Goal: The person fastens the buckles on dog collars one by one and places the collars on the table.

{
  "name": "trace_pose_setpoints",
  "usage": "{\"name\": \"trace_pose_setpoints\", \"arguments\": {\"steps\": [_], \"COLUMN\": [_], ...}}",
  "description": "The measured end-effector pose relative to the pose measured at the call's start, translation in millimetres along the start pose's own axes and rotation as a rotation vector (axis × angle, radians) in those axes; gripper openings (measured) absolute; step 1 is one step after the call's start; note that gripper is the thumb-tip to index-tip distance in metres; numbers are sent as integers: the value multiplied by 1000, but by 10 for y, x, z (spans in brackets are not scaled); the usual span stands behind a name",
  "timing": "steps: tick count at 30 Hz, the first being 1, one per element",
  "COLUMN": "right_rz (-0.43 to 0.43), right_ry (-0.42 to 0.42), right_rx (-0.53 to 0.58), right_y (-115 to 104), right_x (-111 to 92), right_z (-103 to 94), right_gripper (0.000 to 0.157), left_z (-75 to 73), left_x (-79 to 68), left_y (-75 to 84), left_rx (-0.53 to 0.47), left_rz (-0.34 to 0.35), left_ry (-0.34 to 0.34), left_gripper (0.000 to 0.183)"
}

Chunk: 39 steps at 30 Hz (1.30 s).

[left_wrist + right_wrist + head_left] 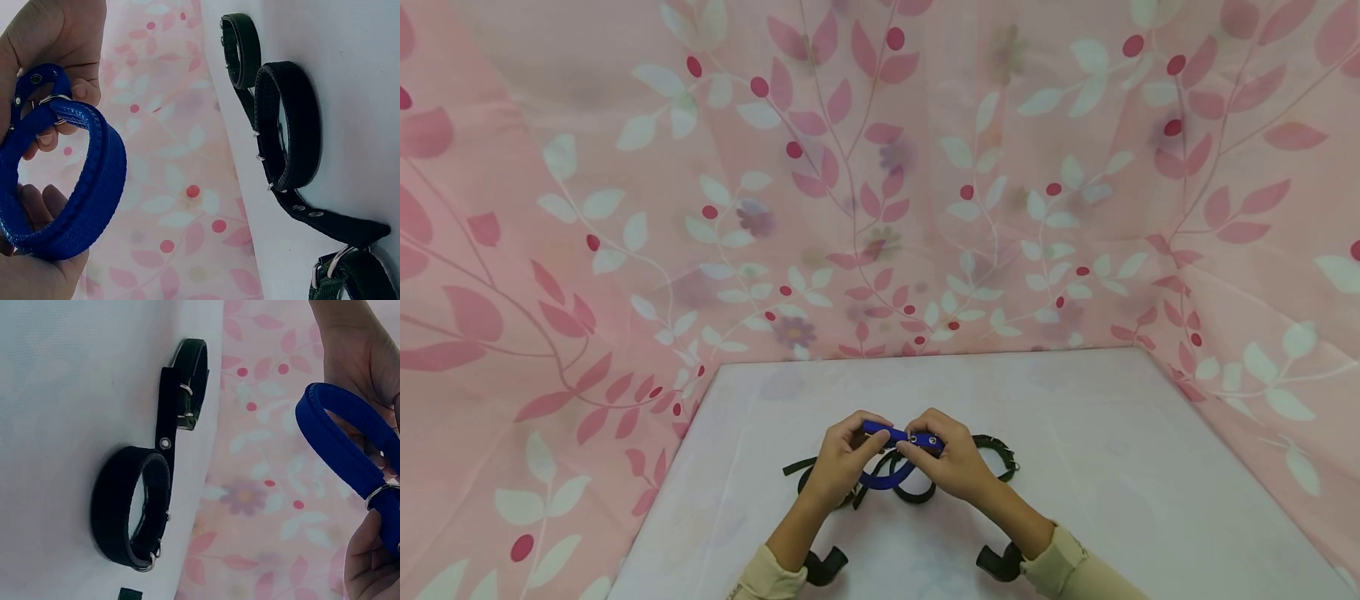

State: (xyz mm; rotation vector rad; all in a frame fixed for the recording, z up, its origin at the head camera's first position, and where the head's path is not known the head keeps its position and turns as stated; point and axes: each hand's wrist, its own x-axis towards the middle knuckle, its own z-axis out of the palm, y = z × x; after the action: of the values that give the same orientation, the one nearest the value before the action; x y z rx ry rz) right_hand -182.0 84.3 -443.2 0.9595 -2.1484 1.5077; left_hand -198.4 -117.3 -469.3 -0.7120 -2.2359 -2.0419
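Note:
A blue dog collar (887, 481), buckled into a loop with metal eyelets and a ring, is held up over the white table. My left hand (838, 458) pinches one part of its strap between thumb and fingers. On the other side, the eyelet part of the strap sits in the grip of my right hand (953, 462). The loop hangs below both hands, and in the left wrist view the blue collar (112, 181) shows its padded inner edge and metal ring. Behind it on the table lies a black collar (306, 125), standing on its edge.
Dark green collars lie either side of the black one: one at the right (1011, 458), another green collar (369, 275) at the left. The white table (1075, 533) meets a pink floral curtain (880, 208) at its back and sides. Black curved pieces (827, 568) sit by the wrists.

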Motion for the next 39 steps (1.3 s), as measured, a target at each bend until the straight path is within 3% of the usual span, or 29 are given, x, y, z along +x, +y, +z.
{"name": "trace_pose_setpoints", "arguments": {"steps": [15,31,36,39], "right_rz": [27,-24,7,41], "right_ry": [18,92,74,73], "right_rx": [-1,37,63,52], "right_y": [-6,24,19,15], "right_x": [-12,-47,-60,-68], "right_z": [18,41,25,7], "right_gripper": [11,14,12,12], "left_z": [-61,-61,-140,-227], "left_x": [-14,-9,-12,-8], "left_y": [10,44,61,83], "left_rx": [-81,-101,-124,-138], "left_rz": [-56,-93,-140,-133], "left_ry": [53,116,196,256], "left_gripper": [27,28,31,33]}}
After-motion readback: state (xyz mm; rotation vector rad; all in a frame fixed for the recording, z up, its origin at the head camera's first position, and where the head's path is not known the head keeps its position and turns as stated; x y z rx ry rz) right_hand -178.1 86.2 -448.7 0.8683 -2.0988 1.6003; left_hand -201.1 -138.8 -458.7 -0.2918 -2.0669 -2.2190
